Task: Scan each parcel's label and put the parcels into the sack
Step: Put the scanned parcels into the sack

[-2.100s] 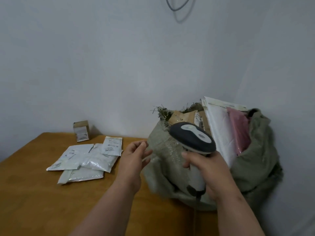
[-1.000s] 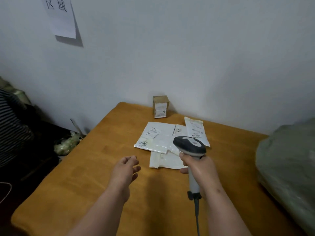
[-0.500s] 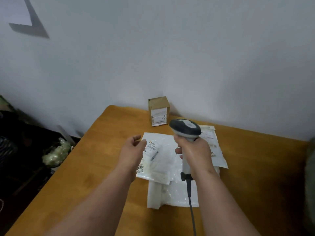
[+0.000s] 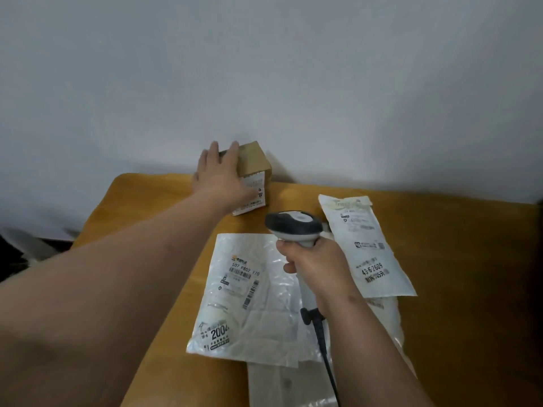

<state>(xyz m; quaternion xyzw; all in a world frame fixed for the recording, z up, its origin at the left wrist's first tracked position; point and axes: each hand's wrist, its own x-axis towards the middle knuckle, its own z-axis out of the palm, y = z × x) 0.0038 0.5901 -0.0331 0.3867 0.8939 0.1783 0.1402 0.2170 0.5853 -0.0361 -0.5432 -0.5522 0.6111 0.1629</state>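
Brown cardboard is being touched at the upper centre of the frame: a small cardboard box (image 4: 253, 165), standing against the white wall (image 4: 293, 69) at the far edge of the worktop (image 4: 470, 259), is being covered by the left hand (image 4: 221, 177). The fingers are being laid over its top and left side, only slightly bent; whether the box is actually being gripped cannot be told. A white label (image 4: 254, 195) is being shown on the box's near face, partly hidden by the hand.

A grey and white barcode scanner (image 4: 295, 227) is being held upright in the right hand (image 4: 316, 265), with the fingers wrapped tightly round its handle and its cable (image 4: 326, 353) trailing towards the bottom of the frame.

Three flat plastic mailers are lying on the worktop below the box: a large clear mailer (image 4: 249, 295) at centre, a white mailer (image 4: 367, 248) at centre right, and a third mailer (image 4: 282, 383), partly covered, at the bottom.
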